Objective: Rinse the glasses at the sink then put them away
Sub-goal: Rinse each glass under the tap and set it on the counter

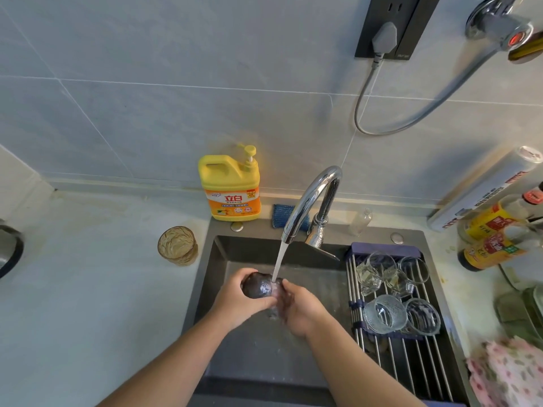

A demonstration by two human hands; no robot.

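Over the dark sink my left hand grips a clear glass on its side, under water running from the chrome tap. My right hand holds the glass's open end, fingers curled at or inside the rim. An amber textured glass stands on the counter left of the sink. Several clear glasses and a ribbed glass bowl lie on the roll-up drying rack across the sink's right side.
A yellow dish soap bottle and a blue sponge sit behind the sink. Sauce bottles and a wrap roll crowd the right counter. A pink patterned cloth lies at the lower right. A small clear bottle stands by the tap.
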